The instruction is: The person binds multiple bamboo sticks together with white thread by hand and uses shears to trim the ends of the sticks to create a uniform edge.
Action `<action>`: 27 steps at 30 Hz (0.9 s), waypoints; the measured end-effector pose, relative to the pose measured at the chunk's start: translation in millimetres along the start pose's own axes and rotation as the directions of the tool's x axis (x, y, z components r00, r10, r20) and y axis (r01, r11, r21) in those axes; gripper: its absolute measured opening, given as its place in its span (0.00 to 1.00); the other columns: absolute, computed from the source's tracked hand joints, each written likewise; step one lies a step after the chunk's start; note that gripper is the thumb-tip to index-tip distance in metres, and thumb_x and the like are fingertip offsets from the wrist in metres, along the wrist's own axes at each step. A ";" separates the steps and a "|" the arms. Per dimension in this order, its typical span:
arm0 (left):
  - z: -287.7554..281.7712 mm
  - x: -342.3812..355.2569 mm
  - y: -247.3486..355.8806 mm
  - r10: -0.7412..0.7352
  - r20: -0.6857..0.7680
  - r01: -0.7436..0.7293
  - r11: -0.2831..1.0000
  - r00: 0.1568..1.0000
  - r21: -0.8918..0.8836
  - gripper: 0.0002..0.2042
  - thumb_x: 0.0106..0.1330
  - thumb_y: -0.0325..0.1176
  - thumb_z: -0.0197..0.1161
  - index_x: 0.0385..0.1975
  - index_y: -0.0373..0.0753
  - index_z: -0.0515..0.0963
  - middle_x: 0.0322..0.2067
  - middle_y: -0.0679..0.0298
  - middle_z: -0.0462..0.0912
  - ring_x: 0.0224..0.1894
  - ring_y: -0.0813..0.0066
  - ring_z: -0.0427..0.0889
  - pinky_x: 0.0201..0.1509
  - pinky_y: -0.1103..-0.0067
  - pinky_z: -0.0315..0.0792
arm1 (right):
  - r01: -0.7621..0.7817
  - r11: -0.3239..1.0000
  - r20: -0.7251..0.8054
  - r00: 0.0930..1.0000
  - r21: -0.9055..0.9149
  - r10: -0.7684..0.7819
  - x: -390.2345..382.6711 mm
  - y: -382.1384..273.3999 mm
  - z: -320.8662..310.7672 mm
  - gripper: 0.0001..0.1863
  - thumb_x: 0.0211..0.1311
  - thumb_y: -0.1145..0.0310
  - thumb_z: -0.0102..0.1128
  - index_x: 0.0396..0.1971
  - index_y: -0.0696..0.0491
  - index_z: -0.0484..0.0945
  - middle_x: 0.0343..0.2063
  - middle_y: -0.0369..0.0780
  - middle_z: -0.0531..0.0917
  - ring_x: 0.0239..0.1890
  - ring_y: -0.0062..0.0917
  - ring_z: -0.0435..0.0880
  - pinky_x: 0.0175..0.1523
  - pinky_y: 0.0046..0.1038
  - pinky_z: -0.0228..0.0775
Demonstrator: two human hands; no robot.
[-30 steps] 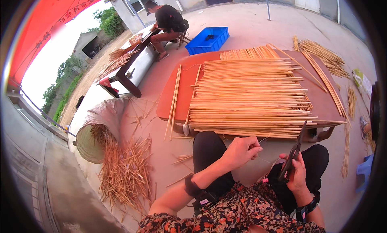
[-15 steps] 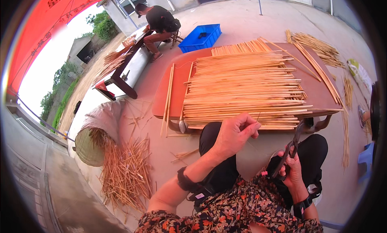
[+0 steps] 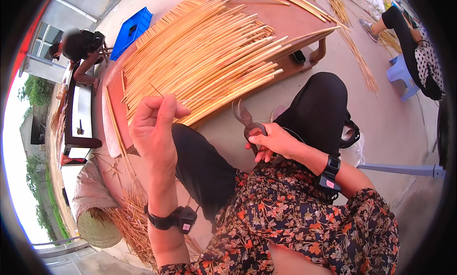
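My left hand (image 3: 156, 120) is raised over the near edge of a layer of peeled sticks (image 3: 195, 51), thumb and forefinger pinched together. From the pinch a thin needle-like piece (image 3: 155, 89) pokes up to the left. A fine pale thread (image 3: 195, 100) stretches rightward from the same fingers. Dark metal scissors (image 3: 243, 114) are in my right hand (image 3: 275, 142), above my lap, with the blades pointing up and slightly parted. Fingers curl around the scissors' handles. The sticks lie side by side on a reddish-brown table (image 3: 247, 4).
Loose sticks (image 3: 133, 222) spill from a woven basket (image 3: 97, 230) at lower left. A blue crate (image 3: 131, 32) stands beyond the table. One person (image 3: 83, 46) sits at a side table; another (image 3: 419, 56) sits on a blue stool (image 3: 402, 77) at right. Stick bundles (image 3: 357, 61) lie on the floor.
The view has turned, so the table sits further left. My left hand still pinches the needle-like piece; the scissors in my right hand have swung from tilted right to pointing up-left.
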State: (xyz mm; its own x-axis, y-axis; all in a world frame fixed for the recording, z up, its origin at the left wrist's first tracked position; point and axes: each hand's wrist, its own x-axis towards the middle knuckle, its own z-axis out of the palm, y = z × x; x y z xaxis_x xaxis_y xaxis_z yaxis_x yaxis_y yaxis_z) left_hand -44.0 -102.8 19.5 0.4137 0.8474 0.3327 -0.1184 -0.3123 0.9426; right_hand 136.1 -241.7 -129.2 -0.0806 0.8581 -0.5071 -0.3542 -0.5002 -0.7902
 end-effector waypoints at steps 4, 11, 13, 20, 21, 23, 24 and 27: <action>-2.7 -14.5 1.2 0.001 0.008 -0.001 1.000 1.000 -0.030 0.03 0.68 0.25 0.59 0.33 0.34 0.74 0.25 0.60 0.82 0.29 0.76 0.81 0.39 0.81 0.74 | -0.042 0.999 0.064 0.997 0.022 0.041 12.1 -1.9 5.0 0.16 0.70 0.65 0.53 0.49 0.60 0.69 0.39 0.43 0.82 0.23 0.25 0.85 0.18 0.18 0.73; -14.8 -33.6 9.3 -0.056 0.031 0.057 0.998 0.998 -0.030 0.03 0.68 0.24 0.59 0.33 0.33 0.73 0.25 0.60 0.80 0.29 0.76 0.79 0.39 0.80 0.75 | 0.004 0.998 -0.028 1.000 0.070 -0.003 32.6 -14.3 13.0 0.13 0.70 0.65 0.52 0.48 0.58 0.69 0.39 0.43 0.83 0.22 0.22 0.84 0.15 0.16 0.66; -23.0 -42.3 10.3 -0.053 0.027 0.054 0.998 0.998 -0.022 0.03 0.68 0.24 0.59 0.33 0.33 0.73 0.24 0.61 0.79 0.29 0.76 0.79 0.39 0.80 0.75 | 0.024 0.999 -0.042 0.999 0.030 -0.023 33.0 -14.9 10.0 0.13 0.70 0.65 0.52 0.48 0.58 0.69 0.39 0.43 0.83 0.22 0.22 0.84 0.15 0.16 0.66; -35.6 -46.8 -0.1 -0.104 -0.087 0.108 0.993 0.991 0.039 0.06 0.70 0.26 0.57 0.31 0.35 0.71 0.22 0.63 0.75 0.25 0.77 0.73 0.35 0.79 0.71 | -0.004 0.999 -0.038 0.999 0.041 0.005 19.3 -19.0 13.1 0.12 0.70 0.66 0.51 0.46 0.56 0.69 0.39 0.41 0.83 0.22 0.20 0.83 0.15 0.15 0.64; -35.7 -46.1 -1.7 -0.100 -0.085 0.102 0.995 0.991 0.011 0.06 0.71 0.27 0.57 0.30 0.35 0.71 0.22 0.64 0.75 0.26 0.77 0.73 0.35 0.80 0.71 | -0.005 0.999 -0.042 0.999 0.040 0.006 19.3 -18.8 10.5 0.12 0.70 0.66 0.51 0.46 0.56 0.69 0.39 0.41 0.83 0.22 0.20 0.83 0.15 0.15 0.64; -39.4 -48.4 -6.1 -0.127 -0.060 0.129 0.991 0.990 0.030 0.05 0.70 0.26 0.57 0.31 0.34 0.72 0.23 0.63 0.76 0.26 0.78 0.75 0.36 0.81 0.72 | 0.083 0.996 -0.105 0.991 -0.025 -0.085 20.6 -20.9 2.6 0.15 0.68 0.65 0.54 0.48 0.58 0.69 0.36 0.40 0.82 0.20 0.19 0.82 0.17 0.16 0.60; -41.5 -50.5 -6.0 -0.153 -0.039 0.156 0.986 0.987 0.061 0.04 0.69 0.24 0.58 0.32 0.34 0.73 0.23 0.63 0.78 0.27 0.79 0.77 0.37 0.82 0.73 | 0.084 0.996 -0.102 0.991 -0.024 -0.086 21.2 -24.4 0.3 0.15 0.68 0.65 0.54 0.48 0.58 0.69 0.36 0.40 0.82 0.20 0.19 0.82 0.17 0.16 0.60; -43.7 -55.5 -6.9 -0.219 -0.081 0.229 0.959 0.972 0.166 0.07 0.70 0.27 0.58 0.29 0.35 0.72 0.21 0.65 0.74 0.25 0.79 0.73 0.34 0.82 0.70 | 0.081 0.992 -0.091 0.992 -0.092 -0.089 19.9 -40.6 -7.9 0.16 0.67 0.63 0.55 0.48 0.57 0.70 0.36 0.39 0.82 0.19 0.18 0.81 0.20 0.17 0.61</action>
State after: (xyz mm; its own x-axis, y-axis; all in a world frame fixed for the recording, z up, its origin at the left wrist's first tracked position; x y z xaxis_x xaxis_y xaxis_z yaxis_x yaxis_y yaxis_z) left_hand -105.6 -129.0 -4.2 0.3548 0.9272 0.1198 0.1308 -0.1761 0.9756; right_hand 156.2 -205.2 -110.0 0.0363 0.8852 -0.4638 -0.2722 -0.4378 -0.8569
